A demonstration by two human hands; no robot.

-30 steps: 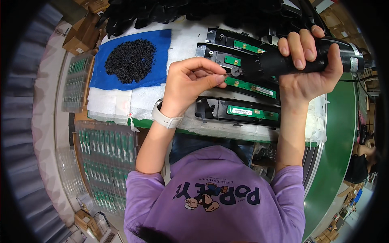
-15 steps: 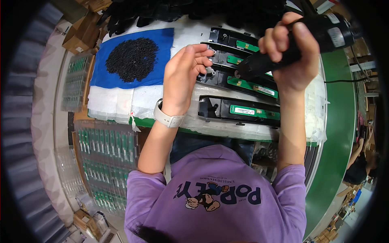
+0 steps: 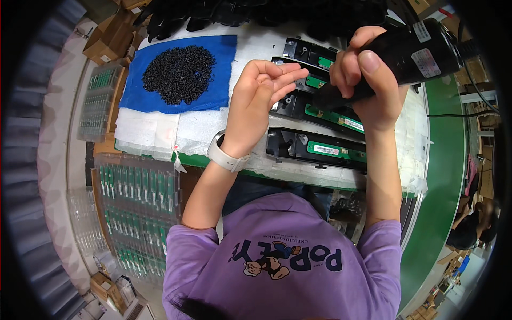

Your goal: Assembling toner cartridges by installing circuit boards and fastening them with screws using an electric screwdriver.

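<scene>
In my right hand [image 3: 368, 77], fingers wrapped round its grip, is a black electric screwdriver [image 3: 418, 53], slanting down to the left. Its dark tip end is over the left part of a green circuit board [image 3: 336, 117] in a long black plastic housing [image 3: 290, 109]; contact with a screw cannot be made out. Just left of the tip hovers my left hand [image 3: 261, 90], fingers stretched toward the housings and no object visible in them. Nearer to me lies another black housing [image 3: 280, 144] with a green board [image 3: 325, 149] bearing a white label. More such housings lie beyond.
A heap of small black screws [image 3: 178, 72] lies on a blue cloth [image 3: 130, 98] at the left. Black plastic parts [image 3: 256, 12] are piled at the far edge. Clear trays of green boards [image 3: 141, 186] stand lower left. A cable [image 3: 453, 116] runs off right, past a green surface [image 3: 440, 160].
My left hand has moved right, its fingers straightening over the housings. The screwdriver and my right hand have shifted slightly left. The nearest housing's board appears shifted slightly.
</scene>
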